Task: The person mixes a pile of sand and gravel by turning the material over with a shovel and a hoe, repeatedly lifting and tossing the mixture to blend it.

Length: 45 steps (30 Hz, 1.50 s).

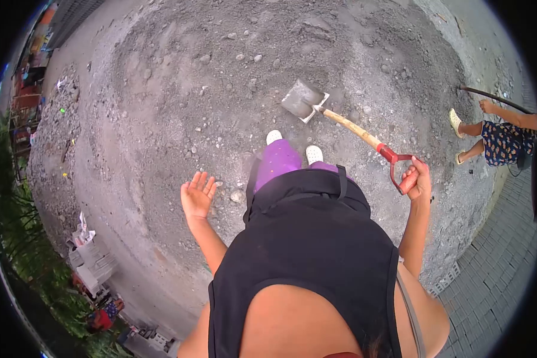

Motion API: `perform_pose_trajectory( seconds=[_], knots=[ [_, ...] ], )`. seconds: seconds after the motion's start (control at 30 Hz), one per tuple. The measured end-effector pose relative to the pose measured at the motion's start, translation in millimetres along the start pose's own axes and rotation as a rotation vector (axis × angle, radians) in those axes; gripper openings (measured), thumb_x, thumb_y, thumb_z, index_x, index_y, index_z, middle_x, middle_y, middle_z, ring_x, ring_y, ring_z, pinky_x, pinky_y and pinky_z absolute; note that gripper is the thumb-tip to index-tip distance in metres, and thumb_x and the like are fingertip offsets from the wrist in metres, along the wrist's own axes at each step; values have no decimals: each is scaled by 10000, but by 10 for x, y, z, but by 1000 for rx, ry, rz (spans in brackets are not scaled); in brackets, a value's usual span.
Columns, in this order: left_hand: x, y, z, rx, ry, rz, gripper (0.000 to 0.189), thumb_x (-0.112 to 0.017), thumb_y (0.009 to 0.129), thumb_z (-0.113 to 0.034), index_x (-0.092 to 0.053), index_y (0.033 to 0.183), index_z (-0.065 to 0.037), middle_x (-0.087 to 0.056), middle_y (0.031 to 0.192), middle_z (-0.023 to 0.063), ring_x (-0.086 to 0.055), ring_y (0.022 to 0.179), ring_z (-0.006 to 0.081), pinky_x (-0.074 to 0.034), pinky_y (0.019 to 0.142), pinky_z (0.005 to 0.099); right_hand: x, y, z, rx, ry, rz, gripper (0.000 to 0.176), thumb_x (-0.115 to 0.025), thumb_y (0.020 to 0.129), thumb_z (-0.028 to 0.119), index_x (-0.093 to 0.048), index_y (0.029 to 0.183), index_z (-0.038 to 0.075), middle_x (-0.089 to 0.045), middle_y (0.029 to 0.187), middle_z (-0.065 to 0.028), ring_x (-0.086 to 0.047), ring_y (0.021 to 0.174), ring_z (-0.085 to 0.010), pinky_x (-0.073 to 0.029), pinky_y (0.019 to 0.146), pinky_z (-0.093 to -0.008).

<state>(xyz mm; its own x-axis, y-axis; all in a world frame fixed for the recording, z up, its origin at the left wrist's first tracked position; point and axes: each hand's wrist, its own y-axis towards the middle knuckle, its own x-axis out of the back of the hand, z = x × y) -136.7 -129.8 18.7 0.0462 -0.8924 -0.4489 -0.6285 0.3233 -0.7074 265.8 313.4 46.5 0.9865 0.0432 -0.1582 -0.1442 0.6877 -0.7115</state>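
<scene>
We see the shovel (353,129) lying obliquely ahead and to the right of the wearer's shoes (273,138), its metal blade (303,99) resting on gray, stony ground (179,89) and its handle toward the near right. The right hand (422,178) is curled closed around the red grip (408,182). At left we note the left hand (198,196), open and holding nothing, palm up, fingers slightly spread. Far right, we observe a second person (507,142) beside a dark bar (496,97); paving blocks (489,280) cover the near right.
</scene>
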Motion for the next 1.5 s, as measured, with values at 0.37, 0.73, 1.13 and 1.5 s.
perform_pose_trajectory(
  seconds=[0.37, 0.73, 1.13, 1.5],
  knots=[
    [-2462, 1667, -508, 98, 406, 490, 391, -368, 873, -325, -532, 1043, -13, -580, 1084, 153, -573, 959, 306, -457, 846, 394, -2458, -1149, -101, 217, -290, 213, 90, -634, 732, 39, -558, 769, 7, -510, 558, -21, -455, 440, -79, -366, 418, -230],
    [-2247, 2783, 854, 726, 36, -255, 759, -178, 857, -634, -288, 1349, -67, -254, 1393, 180, -254, 1284, 378, -216, 1007, 584, -2645, -2321, 481, 251, -201, 162, 362, -798, 514, 62, -507, 718, -6, -509, 551, -55, -458, 444, -97, -356, 403, -214],
    [-3002, 2489, 1347, 483, -309, -336, 858, -23, 797, -692, -536, 824, -5, -572, 697, 112, -541, 623, 235, -477, 561, 383, -538, -1602, 932, 321, 178, 45, 575, -257, 902, 523, -485, 749, 18, -422, 490, -75, -417, 380, -185, -354, 374, -282],
    [-3911, 2156, 1277, 514, -344, 536, 442, -218, 884, -368, -519, 738, -78, -484, 643, 23, -497, 625, 168, -436, 610, 342, 1137, 155, -193, -273, 456, -150, 472, -414, 830, 473, -529, 684, 39, -502, 566, -115, -486, 562, -268, -420, 620, -423]
  ],
)
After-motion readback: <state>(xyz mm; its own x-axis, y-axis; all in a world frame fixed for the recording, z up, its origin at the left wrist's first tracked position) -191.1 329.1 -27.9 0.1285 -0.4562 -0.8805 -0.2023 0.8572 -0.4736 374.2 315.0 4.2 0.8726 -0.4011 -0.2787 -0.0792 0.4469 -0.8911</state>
